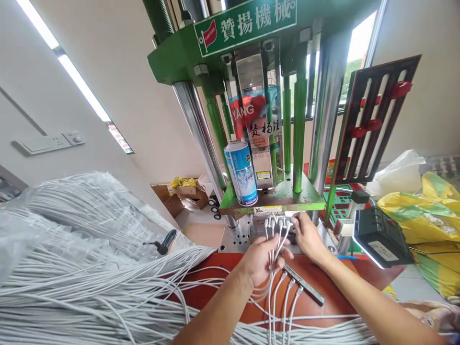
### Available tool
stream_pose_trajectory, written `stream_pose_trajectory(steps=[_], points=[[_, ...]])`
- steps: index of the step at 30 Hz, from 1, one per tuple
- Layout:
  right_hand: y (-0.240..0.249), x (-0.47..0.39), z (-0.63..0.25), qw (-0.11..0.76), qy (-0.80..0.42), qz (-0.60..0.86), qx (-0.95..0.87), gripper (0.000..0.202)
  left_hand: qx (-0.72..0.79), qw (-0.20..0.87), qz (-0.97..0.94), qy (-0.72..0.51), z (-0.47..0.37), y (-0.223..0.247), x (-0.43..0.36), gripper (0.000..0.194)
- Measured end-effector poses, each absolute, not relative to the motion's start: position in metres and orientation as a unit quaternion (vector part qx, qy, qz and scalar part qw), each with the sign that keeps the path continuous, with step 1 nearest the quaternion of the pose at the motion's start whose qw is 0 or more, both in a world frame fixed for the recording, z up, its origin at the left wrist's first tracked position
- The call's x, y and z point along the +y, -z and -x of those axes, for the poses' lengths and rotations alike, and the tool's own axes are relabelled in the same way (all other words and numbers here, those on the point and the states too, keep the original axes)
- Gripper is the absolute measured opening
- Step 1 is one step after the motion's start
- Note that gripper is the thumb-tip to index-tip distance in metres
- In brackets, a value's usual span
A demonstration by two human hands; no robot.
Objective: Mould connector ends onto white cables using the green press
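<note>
In the head view, my left hand [262,261] is closed around several thin white cables [272,297] a little below their plug ends. These white plugs [276,223] sit in a row along a metal mould bar [284,218] under the lower plate of a green press [273,196]. My right hand [308,235] pinches the right end of that bar, its thumb partly hidden. Below my hands, a second metal bar [305,285] lies slanted on the red-orange table [247,311], with more white cables running from its edge.
A blue spray can [241,172] stands on the press plate. Big bundles of white cable [89,287] cover the left side, with a black-handled tool [166,242] on them. At right are a black lamp-like box [383,237] and yellow-green sacks [427,211].
</note>
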State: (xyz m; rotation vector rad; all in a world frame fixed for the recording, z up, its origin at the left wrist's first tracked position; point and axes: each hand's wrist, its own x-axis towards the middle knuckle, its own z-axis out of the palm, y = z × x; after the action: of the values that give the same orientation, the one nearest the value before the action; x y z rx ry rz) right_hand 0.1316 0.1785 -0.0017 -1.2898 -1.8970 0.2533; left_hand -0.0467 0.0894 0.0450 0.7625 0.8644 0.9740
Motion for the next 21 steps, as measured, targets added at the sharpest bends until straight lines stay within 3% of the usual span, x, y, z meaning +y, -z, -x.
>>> stream_pose_trajectory(steps=[7,16,21], points=[[0.019,0.111,-0.141,0.345,-0.096,0.579,-0.732,0.032,0.421,0.727,-0.287,-0.461,0.028,-0.032,0.004,0.061],[0.033,0.098,-0.149,0.298,-0.165,0.543,-0.768,0.022,0.450,0.609,-0.516,-0.400,0.056,-0.055,-0.011,0.061],[-0.001,0.086,-0.150,0.317,-0.283,0.495,-0.758,0.054,0.436,0.581,-0.583,-0.364,0.061,-0.056,-0.012,0.061]])
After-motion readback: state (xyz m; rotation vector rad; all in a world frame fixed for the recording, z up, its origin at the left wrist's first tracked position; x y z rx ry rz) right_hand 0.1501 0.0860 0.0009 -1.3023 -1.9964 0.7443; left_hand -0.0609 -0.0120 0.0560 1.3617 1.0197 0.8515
